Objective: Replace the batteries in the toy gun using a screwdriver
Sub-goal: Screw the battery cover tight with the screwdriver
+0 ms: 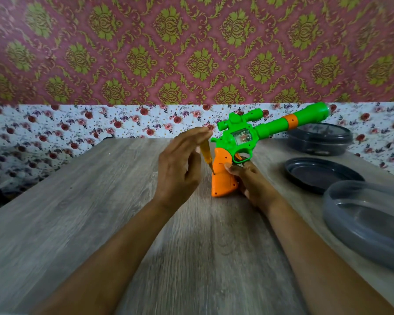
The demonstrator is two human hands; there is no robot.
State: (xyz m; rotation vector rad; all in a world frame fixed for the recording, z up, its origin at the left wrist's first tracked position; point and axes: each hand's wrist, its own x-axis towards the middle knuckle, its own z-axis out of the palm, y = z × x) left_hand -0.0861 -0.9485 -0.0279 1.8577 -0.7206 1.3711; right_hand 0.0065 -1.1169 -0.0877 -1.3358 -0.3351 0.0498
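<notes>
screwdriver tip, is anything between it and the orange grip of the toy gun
Nothing visible. The yellow-handled screwdriver tip touches the orange plastic grip of the green toy gun; the right hand holds the grip to the tip's right.

From my station I see a grey-brown wood-grain table [77, 212] filling the lower view. Behind it the wall carries maroon wallpaper [146, 53] with green-gold damask medallions, and below that a pale band [77, 123] printed with small red roses. On the table's right side sit three round pieces: a dark lidded container [319, 142] at the far edge, a dark shallow dish [316, 173] nearer, and a translucent grey bowl [362, 223] nearest me (its rim runs out of frame).
</notes>
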